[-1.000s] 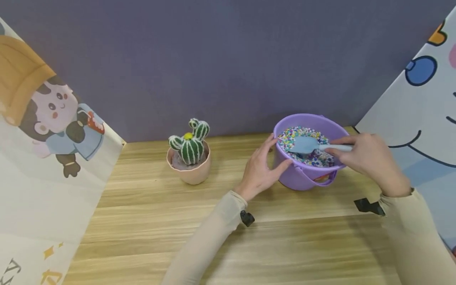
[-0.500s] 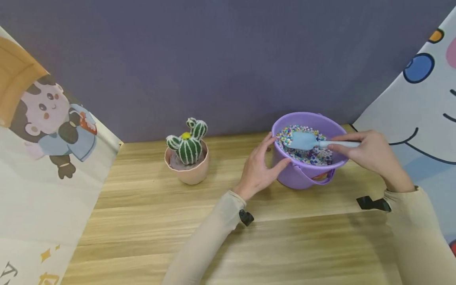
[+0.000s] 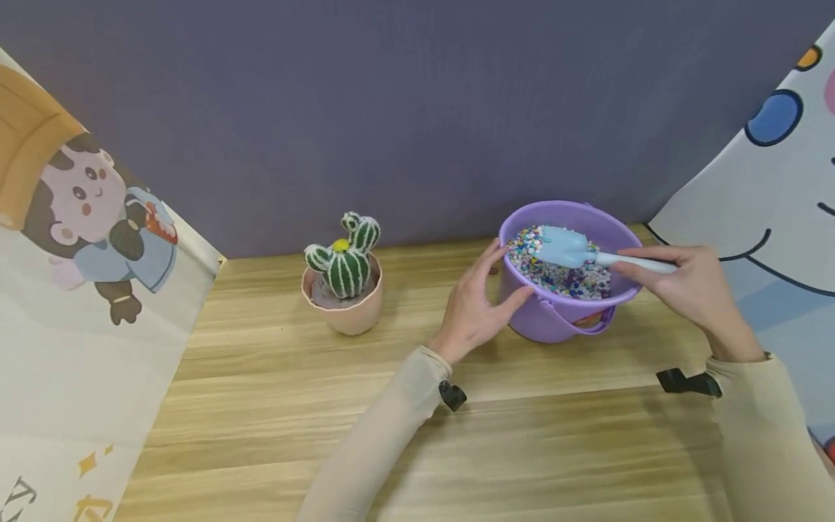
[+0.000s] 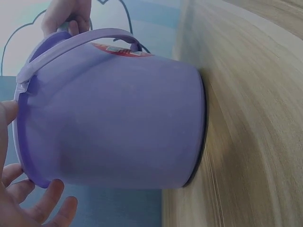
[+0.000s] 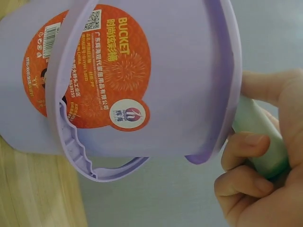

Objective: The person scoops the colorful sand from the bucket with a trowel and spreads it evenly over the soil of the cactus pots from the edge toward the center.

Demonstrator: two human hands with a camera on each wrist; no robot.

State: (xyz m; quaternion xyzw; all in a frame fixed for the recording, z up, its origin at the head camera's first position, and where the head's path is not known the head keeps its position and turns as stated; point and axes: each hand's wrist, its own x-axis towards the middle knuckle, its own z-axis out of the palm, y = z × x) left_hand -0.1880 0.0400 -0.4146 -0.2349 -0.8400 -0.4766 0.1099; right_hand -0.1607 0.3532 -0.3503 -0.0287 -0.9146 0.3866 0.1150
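A purple bucket stands upright at the back right, partly filled with small multicoloured beads. My right hand grips the handle of a light blue trowel at the bucket's right rim. Its blade lies over the beads inside, tip pointing left; several beads show at the tip. In the right wrist view, the fingers curl round the pale trowel handle. My left hand rests on the bucket's left rim, thumb and fingers spread. The left wrist view shows some fingertips standing off the wall.
A knitted cactus in a peach pot stands on the wooden table left of the bucket. A dark panel rises behind, with printed panels at both sides. The bucket's handle hangs down in front of it.
The trowel has moved up and to the right with my right hand, and more of its blade shows above the beads. My left hand stays at the rim.
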